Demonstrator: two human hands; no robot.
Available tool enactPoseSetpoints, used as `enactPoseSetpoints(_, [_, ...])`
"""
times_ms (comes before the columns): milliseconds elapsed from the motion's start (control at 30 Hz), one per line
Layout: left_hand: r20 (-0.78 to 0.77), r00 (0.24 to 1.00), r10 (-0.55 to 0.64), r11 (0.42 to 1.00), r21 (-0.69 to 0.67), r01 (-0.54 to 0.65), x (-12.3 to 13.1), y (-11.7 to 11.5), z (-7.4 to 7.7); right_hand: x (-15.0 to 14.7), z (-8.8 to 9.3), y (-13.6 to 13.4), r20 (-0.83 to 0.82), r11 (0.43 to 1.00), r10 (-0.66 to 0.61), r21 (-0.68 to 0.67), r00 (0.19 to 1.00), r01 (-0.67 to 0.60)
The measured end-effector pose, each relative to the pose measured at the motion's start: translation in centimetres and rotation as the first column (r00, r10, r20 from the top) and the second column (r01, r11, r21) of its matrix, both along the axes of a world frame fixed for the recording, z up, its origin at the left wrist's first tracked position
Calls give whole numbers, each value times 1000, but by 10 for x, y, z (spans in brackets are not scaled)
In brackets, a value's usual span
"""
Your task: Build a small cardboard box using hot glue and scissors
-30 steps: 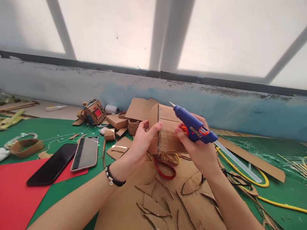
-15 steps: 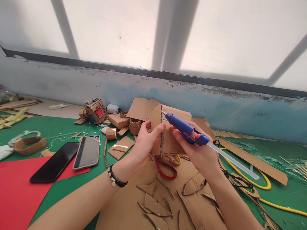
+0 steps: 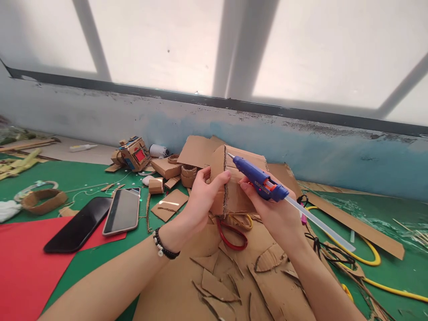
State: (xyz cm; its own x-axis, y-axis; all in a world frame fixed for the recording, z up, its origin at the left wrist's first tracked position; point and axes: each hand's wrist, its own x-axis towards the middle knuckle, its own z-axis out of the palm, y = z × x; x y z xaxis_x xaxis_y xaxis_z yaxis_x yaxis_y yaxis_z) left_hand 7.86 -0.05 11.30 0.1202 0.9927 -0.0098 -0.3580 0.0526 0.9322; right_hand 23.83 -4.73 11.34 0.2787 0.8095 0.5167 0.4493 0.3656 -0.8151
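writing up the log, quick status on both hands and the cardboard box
Left hand gripping cardboard box. Right hand holding blue glue gun, nozzle close to box's corrugated edge; contact unclear. Loose cardboard scraps lie below.

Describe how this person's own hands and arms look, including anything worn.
The left hand and right hand are without gloves, and no sleeves show. At the left wrist sits a black beaded bracelet, seemingly of two strands, with some pale beads and a small pale charm.
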Motion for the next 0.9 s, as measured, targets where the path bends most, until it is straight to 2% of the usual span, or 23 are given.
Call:
enactPoseSetpoints(200, [118, 991, -67, 995, -67, 76, -9, 12, 5, -1, 4, -5, 20, 1000, 14, -17, 1000, -14])
enactPoseSetpoints(333, [113, 993, -20, 998, -57, 27, -13, 17, 7, 5, 6, -5, 10, 998, -65, -6, 998, 65])
enactPoseSetpoints(467, [84, 995, -47, 999, -8, 47, -9, 10, 6, 10, 3, -2, -14, 987, -152, -50, 988, 151])
enactPoseSetpoints(533, [52, 997, -54, 998, -14, 55, -7, 5, 4, 9, 3, -3, -10, 990, -129, -61, 992, 129])
enactPoseSetpoints(700, [-17, 999, -40, 999, -4, 40, -6, 1, 3, 1, 5, -7, 48, 1000, 1, 18, 999, -2])
enactPoseSetpoints(900, [-31, 998, -50, 999, 14, 50, -8, 1, 8, -2, 5, -7, 42, 997, 76, -10, 996, -76])
